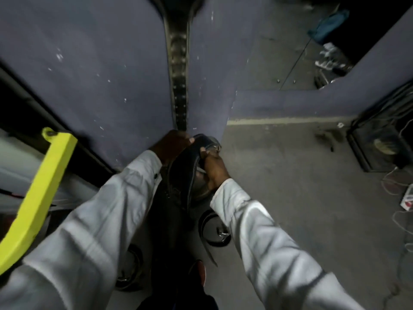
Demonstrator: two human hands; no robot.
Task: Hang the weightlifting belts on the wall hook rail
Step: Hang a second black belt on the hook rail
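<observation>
Your left hand (173,145) and right hand (212,167) both clamp a dark belt (181,173), fingers curled round its upper end. You hold it just in front of the wall (89,63), by the wall's corner edge. Its long axis runs up and down, and the lower part is lost in the dark between your sleeves. Directly above, a hung belt (178,74) lies upright on the wall, its top blurred and cut off. Open floor (290,175) lies to the right, with a coiled belt (218,242) near your right sleeve. A yellow bar (44,186) crowds the left.
</observation>
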